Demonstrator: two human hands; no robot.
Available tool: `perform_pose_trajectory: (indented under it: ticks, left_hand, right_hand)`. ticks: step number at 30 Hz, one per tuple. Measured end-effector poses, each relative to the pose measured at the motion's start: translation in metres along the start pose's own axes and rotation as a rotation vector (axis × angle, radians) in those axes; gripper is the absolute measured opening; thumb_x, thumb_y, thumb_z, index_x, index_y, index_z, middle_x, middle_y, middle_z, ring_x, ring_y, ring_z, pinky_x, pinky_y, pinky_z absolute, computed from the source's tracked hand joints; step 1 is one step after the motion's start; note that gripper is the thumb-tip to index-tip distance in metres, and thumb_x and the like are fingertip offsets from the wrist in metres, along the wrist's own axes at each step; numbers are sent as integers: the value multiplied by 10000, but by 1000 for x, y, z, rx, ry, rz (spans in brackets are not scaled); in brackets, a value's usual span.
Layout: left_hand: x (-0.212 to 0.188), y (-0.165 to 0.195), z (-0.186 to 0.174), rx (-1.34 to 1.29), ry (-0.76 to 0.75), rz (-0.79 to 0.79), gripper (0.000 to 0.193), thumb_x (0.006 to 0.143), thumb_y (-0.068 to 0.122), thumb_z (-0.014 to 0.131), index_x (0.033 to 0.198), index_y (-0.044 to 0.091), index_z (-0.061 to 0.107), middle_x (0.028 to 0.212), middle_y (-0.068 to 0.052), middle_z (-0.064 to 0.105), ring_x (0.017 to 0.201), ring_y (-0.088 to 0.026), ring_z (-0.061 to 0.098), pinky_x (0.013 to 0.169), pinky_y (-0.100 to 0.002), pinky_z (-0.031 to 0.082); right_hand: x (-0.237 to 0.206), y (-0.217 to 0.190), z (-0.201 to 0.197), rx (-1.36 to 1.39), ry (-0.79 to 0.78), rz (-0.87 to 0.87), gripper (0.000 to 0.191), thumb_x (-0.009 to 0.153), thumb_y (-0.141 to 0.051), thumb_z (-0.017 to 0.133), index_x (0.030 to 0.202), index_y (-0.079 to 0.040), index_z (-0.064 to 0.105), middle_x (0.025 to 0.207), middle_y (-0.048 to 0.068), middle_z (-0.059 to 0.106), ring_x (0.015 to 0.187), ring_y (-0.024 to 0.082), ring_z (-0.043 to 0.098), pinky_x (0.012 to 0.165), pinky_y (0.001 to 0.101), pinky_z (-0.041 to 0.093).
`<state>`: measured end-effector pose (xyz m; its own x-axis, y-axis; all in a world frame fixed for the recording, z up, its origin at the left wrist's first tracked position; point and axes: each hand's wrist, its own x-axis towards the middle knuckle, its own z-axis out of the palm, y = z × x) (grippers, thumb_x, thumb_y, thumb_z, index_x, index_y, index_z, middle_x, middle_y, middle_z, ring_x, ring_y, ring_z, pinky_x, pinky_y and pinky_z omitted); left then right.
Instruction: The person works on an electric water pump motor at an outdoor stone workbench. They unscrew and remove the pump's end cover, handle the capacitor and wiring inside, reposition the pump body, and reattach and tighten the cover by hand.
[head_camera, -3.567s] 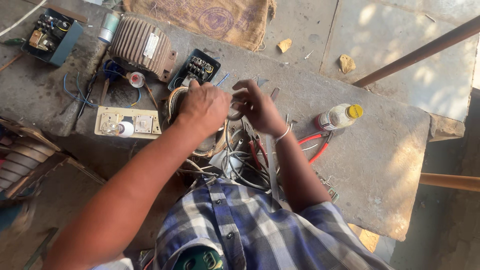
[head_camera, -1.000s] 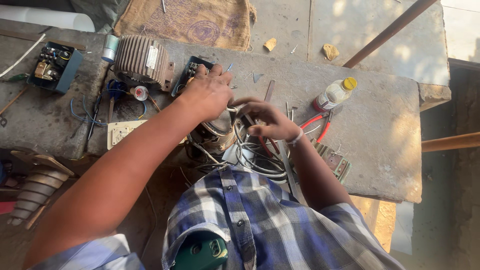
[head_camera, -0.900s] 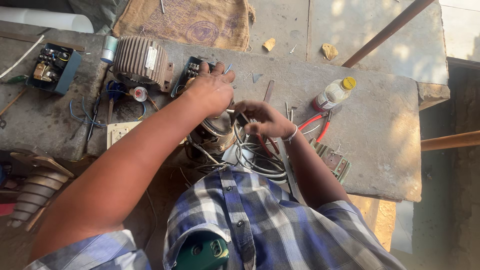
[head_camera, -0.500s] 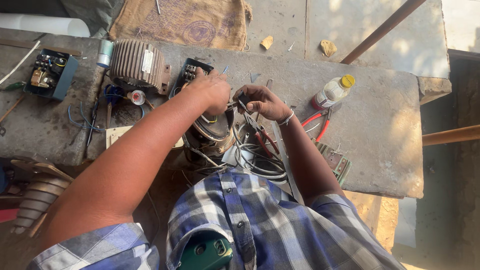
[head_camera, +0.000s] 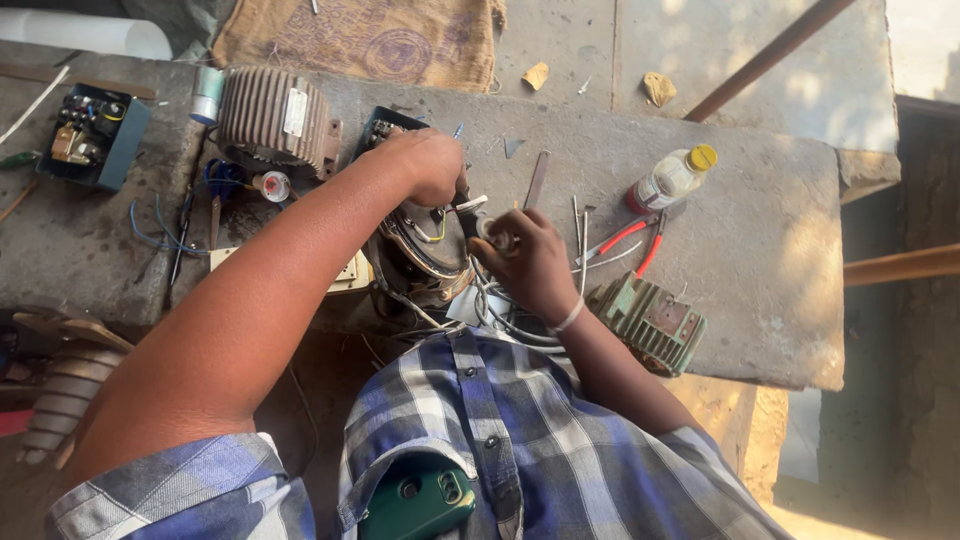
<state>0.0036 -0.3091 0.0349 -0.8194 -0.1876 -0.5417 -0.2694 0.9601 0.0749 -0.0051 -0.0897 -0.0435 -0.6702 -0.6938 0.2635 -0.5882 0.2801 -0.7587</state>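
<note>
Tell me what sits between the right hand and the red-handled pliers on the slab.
Only thin loose metal rods lie on the concrete between the right hand and the red-handled pliers; nothing bulky blocks the way.

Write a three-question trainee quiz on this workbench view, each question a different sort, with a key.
1. True or false: the red-handled pliers lie on the stone slab, held by neither hand.
2. Which thing stands closest to the pliers? A) ribbed grey motor housing B) plastic bottle with yellow cap C) blue open box of parts
3. Fill in: the left hand and right hand both work at the ___ and its white wires.

Key: 1 true; 2 B; 3 motor winding
</note>
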Motion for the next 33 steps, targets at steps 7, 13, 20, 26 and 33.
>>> perform_pose_trajectory:
  ticks: [7,13,20,26,33]
  left_hand:
    - [2,16,0,49,-8,26,426,826,97,736,1146,374,783,1293,-47,703,1252,-274,624,1124,-582,358]
    - [2,9,1,128,-6,98,266,801,222,831,1042,335,835,1220,-28,740,1225,-247,646,1140,-616,323]
    - [-6,2,-2,105,30,162,239,792,225,824,1008,328,829,1238,-7,716,1224,-233,642,1150,-628,287]
    - [-13,8,-8,205,2,176,274,800,205,802,1058,294,816,1376,-35,579,1315,-258,556,1157,-684,252]
    - [-26,14,-11,205,8,177,325,812,164,751,1134,132,782,1404,-99,550,1337,-303,527,1162,-705,228]
  right_hand:
    - [5,-25,11,-204,138,-59,339,836,-443,831,826,-119,731,887,109,665,873,341,667,752,453,535]
    - [1,-30,21,-172,102,-4,334,839,-439,821,832,-114,743,894,107,672,886,320,671,759,441,536]
    - [1,-31,19,-101,84,-45,309,871,-381,813,946,-86,757,958,121,687,891,320,668,770,434,539]
    - [2,-32,8,-78,-1,-172,235,870,-274,811,979,-72,762,1027,129,707,968,327,674,843,426,545]
    - [-5,-36,3,-46,-80,-111,241,878,-282,800,841,-59,713,1075,129,713,975,314,705,832,411,566]
